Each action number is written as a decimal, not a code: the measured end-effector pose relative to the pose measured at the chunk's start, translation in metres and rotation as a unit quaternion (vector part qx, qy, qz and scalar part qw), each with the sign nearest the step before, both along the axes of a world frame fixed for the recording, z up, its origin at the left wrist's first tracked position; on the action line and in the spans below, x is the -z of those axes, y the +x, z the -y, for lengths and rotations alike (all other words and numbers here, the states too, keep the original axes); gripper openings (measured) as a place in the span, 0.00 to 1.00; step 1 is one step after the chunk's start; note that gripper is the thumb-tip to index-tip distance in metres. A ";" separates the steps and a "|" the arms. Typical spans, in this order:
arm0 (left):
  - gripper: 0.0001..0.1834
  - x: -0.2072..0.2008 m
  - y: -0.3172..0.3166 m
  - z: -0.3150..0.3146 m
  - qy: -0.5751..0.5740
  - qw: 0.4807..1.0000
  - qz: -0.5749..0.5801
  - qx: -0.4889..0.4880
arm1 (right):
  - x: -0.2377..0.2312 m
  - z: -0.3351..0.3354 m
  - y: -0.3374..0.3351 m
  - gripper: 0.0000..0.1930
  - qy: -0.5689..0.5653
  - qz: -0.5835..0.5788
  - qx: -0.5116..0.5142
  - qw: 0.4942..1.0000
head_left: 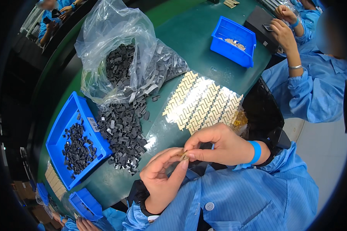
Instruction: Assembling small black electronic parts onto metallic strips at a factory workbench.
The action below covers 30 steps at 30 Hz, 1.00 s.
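My left hand (164, 178) and my right hand (219, 145) meet in front of my chest. Their thumbs and fingertips pinch a small tan piece (184, 156), partly covered by the fingers. Just beyond lies a clear sheet (153, 133) bearing rows of tan L-shaped pieces (204, 107) in a zigzag pattern; glare whitens part of it. To the left of my hands spreads a heap of small black clip-like parts (123, 127), spilling from a large clear plastic bag (100, 42).
A large blue tray (56, 144) with black parts stands at left, a smaller blue bin (83, 202) below it. Another blue bin (233, 30) holds tan pieces at the far right. A co-worker's hand (283, 36) works beside a black box (260, 29). Other people sit around the green table (181, 29).
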<state>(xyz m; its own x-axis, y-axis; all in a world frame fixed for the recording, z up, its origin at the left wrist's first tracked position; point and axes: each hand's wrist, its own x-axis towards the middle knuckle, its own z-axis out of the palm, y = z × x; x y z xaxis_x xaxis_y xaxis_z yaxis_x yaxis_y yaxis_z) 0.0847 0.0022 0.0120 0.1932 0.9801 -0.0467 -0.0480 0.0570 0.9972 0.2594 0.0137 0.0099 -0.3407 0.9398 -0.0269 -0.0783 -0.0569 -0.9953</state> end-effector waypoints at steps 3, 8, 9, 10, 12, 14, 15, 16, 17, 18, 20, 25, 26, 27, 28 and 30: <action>0.08 0.003 -0.005 -0.002 0.037 0.999 -0.015 -0.008 | -0.002 -0.002 -0.001 0.07 -0.007 0.027 -0.020 0.999; 0.08 0.008 -0.004 0.001 0.084 0.994 -0.042 -0.050 | 0.003 0.001 -0.006 0.07 -0.072 -0.059 -0.011 0.996; 0.09 0.008 -0.003 0.001 0.107 0.992 -0.050 -0.050 | 0.002 0.002 -0.006 0.07 -0.072 -0.059 -0.011 0.996; 0.09 0.008 -0.002 0.001 0.130 0.989 -0.059 -0.050 | 0.001 0.002 -0.008 0.07 -0.076 -0.066 -0.001 0.995; 0.08 0.011 -0.001 0.001 0.128 0.989 -0.055 -0.050 | 0.000 0.002 -0.008 0.07 -0.079 -0.074 0.010 0.994; 0.07 0.012 -0.001 0.002 0.126 0.989 -0.051 -0.051 | 0.001 0.002 -0.008 0.07 -0.072 -0.063 0.011 0.995; 0.08 0.012 -0.002 0.002 0.104 0.993 -0.040 -0.050 | 0.001 0.002 -0.009 0.07 -0.073 -0.064 0.011 0.995; 0.09 0.012 -0.002 0.002 0.081 0.995 -0.029 -0.049 | 0.002 0.003 -0.010 0.07 -0.075 -0.072 0.018 0.994; 0.09 0.011 -0.001 0.001 0.080 0.995 -0.029 -0.049 | 0.001 0.003 -0.010 0.07 -0.078 -0.080 0.025 0.993; 0.09 0.011 0.001 0.001 0.037 0.998 0.015 -0.044 | 0.000 0.003 -0.010 0.07 -0.080 -0.080 0.026 0.993; 0.08 0.011 0.002 0.001 -0.008 0.997 0.060 -0.040 | -0.003 0.004 -0.010 0.06 -0.088 -0.075 0.034 0.993; 0.06 0.015 0.000 -0.001 -0.134 0.964 0.225 -0.054 | -0.006 -0.002 0.013 0.06 -0.025 0.034 0.032 0.999; 0.06 0.015 -0.007 -0.003 -0.108 0.971 0.208 -0.051 | -0.007 -0.004 0.032 0.06 0.001 0.094 0.027 0.995; 0.06 0.015 -0.011 -0.006 -0.111 0.969 0.214 -0.047 | -0.014 -0.003 0.053 0.05 -0.001 0.160 0.022 0.987; 0.05 0.014 -0.016 -0.008 -0.093 0.978 0.184 -0.046 | -0.023 -0.002 0.073 0.05 -0.003 0.236 0.009 0.972; 0.05 0.010 -0.015 -0.010 -0.033 0.995 0.080 -0.049 | -0.025 0.003 0.109 0.05 0.068 0.449 -0.015 0.891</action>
<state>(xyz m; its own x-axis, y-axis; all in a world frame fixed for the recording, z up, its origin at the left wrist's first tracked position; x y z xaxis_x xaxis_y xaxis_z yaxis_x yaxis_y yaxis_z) 0.0695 0.0125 0.0023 0.1061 0.9904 -0.0881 -0.2151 0.1094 0.9704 0.3684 0.0109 0.0347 -0.2649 0.9458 -0.1877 0.7520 0.0808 -0.6542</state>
